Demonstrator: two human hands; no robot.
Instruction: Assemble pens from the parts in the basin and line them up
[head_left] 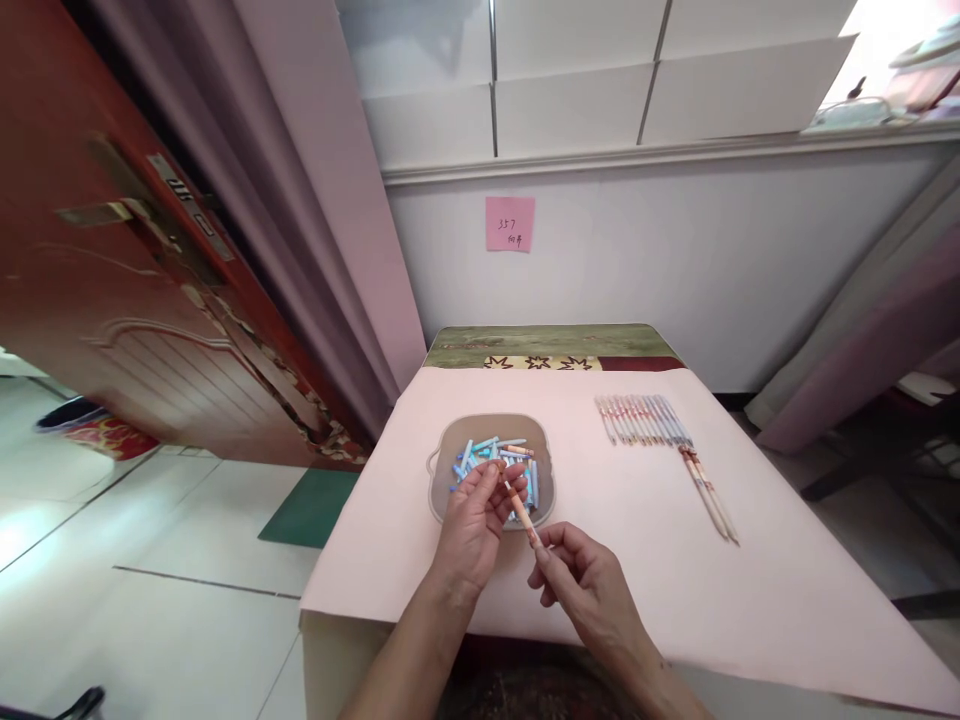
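Observation:
Both my hands hold a slim pen with an orange-and-white patterned barrel (519, 508), tilted in front of me. My left hand (476, 510) pinches its upper end between thumb and fingers, over the basin. The fingertips of my right hand (581, 575) are closed round the lower end, just above the pink table cover. Behind my left hand is a greyish-beige plastic basin (450, 435) with many blue, teal and white pen parts (487, 445) lying loose in it. An orange-patterned piece (519, 450) lies among them.
A row of several patterned pens (637, 420) lies side by side on the pink-covered table (600, 620). Two more pens (709, 495) with pale tips lie just nearer to me. A pink note (510, 224) is stuck on the wall; a red door (150, 300) stands at left.

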